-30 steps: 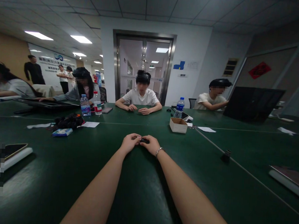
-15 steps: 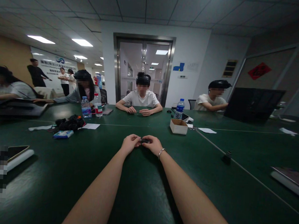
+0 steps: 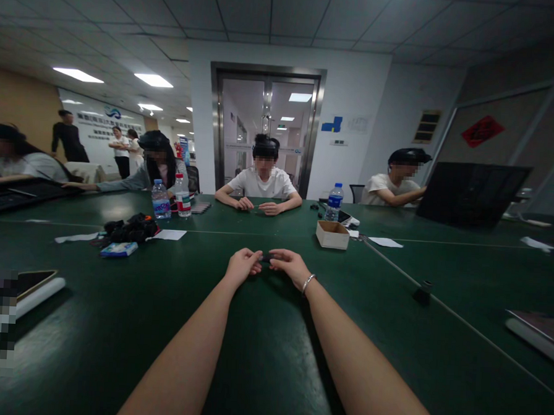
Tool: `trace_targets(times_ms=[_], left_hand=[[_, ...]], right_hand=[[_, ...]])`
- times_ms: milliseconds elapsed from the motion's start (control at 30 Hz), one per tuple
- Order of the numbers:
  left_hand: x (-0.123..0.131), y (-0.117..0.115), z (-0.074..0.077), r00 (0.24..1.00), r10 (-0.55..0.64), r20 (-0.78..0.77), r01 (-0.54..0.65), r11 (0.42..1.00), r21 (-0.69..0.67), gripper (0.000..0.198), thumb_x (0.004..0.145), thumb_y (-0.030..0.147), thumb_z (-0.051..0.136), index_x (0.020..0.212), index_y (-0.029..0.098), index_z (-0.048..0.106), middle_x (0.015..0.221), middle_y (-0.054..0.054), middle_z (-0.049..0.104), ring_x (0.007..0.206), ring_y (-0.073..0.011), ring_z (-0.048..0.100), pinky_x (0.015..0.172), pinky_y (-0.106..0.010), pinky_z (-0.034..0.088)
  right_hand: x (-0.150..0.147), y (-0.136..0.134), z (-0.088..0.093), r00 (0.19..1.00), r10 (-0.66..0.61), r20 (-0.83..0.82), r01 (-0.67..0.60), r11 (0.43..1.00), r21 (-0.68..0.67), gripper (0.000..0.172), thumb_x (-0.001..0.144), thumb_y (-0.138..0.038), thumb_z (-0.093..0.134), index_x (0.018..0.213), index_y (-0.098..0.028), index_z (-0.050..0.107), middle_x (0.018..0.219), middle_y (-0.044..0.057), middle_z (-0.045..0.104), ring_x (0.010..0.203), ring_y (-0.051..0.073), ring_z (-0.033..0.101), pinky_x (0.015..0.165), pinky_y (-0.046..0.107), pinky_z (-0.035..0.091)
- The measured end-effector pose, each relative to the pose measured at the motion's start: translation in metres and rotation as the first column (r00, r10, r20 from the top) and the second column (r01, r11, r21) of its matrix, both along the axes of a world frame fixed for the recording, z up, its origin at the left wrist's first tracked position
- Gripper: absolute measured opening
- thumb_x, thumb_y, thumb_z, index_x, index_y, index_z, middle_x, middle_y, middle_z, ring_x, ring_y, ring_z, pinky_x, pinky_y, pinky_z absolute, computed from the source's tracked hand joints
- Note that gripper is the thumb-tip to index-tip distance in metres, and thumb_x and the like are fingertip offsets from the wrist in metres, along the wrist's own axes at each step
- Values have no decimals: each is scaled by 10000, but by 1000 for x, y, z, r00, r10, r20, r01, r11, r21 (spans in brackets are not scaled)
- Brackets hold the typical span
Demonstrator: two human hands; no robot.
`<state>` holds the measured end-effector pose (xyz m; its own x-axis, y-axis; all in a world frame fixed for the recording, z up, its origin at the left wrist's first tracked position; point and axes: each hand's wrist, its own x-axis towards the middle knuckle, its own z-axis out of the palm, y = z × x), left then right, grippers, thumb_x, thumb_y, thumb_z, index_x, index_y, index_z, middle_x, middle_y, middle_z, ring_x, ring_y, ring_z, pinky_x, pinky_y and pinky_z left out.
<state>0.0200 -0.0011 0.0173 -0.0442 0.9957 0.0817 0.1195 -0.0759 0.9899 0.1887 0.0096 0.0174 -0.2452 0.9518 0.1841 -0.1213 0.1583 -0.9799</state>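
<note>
A small dark object [image 3: 266, 258] is held between my two hands, above the green table [image 3: 259, 367]; its kind is too small to make out. My left hand [image 3: 243, 266] pinches its left end with thumb and fingers. From the other side my right hand [image 3: 290, 267], with a silver bracelet at the wrist, has its fingertips closed on the right end. The fingers cover part of the object.
An open cardboard box [image 3: 332, 238] stands beyond my right hand, near a water bottle [image 3: 334, 203]. Left lie black cables [image 3: 130, 229] and a blue-white packet [image 3: 119, 249]. A black clip [image 3: 423, 292] sits right. Across the table a person [image 3: 262, 179] works.
My right hand has shifted slightly right, and more of the dark object's right end is uncovered. My left hand stays nearly in place.
</note>
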Motion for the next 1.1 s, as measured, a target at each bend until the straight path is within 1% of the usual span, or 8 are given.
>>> trace_targets(times_ms=[200,333,500,733,800,933,1033,1100], left_hand=[[0,-5,7,999,24,-30,-24,1000,-3,371,686,490,618,695,130,529,535,-37,617,469,-114,580,452,-199,421],[-1,-3,5,998,32,-46,-32,999,6,361,694,484,607,686,132,530,535,-40,617,465,-115,575,451,-203,412],[-3,1,0,998,36,-60,-35,999,2,407,663,539,607,666,138,536,554,-51,630,477,-122,575,460,-215,411],[-4,-1,4,992,37,-122,-39,999,-18,410,675,544,585,649,136,551,552,-43,612,463,-108,542,444,-209,387],[-4,-2,5,996,12,-90,-13,1000,-5,391,677,524,596,665,136,548,548,-33,599,466,-101,534,445,-202,384],[-4,-4,3,996,-67,64,63,996,70,342,631,434,683,734,145,532,569,3,568,503,-82,532,468,-175,391],[-4,-5,2,982,-135,135,122,988,98,399,568,378,749,828,165,534,641,7,575,574,-92,567,511,-177,429],[-4,-5,3,979,-106,175,96,993,65,453,561,386,757,888,175,524,704,-10,595,603,-108,591,529,-195,451]], right_hand=[[2,-3,3,998,54,-36,-55,998,-25,408,516,-159,767,909,-177,660,764,-7,626,630,89,622,598,208,486],[3,-2,3,997,63,-54,-65,997,-51,355,565,-197,757,909,-188,667,776,5,630,653,113,640,617,231,509],[4,-1,1,997,76,-30,-78,996,-43,394,568,-182,760,947,-181,654,824,27,644,679,122,648,657,248,522],[5,0,0,996,84,6,-84,996,-32,414,562,-180,764,959,-182,645,907,43,647,709,124,650,661,240,518],[5,0,0,997,80,4,-80,996,-36,408,562,-176,763,953,-180,646,917,44,637,703,121,650,651,235,519],[5,0,1,997,72,-16,-72,996,-47,379,579,-167,752,944,-176,648,904,36,617,671,108,648,630,223,521],[5,-1,2,998,44,-34,-47,996,-73,361,585,-142,745,933,-173,651,865,25,611,657,103,649,615,207,519],[5,-1,2,998,37,-42,-40,996,-80,354,584,-129,743,924,-171,653,836,17,611,649,101,647,608,202,519]])
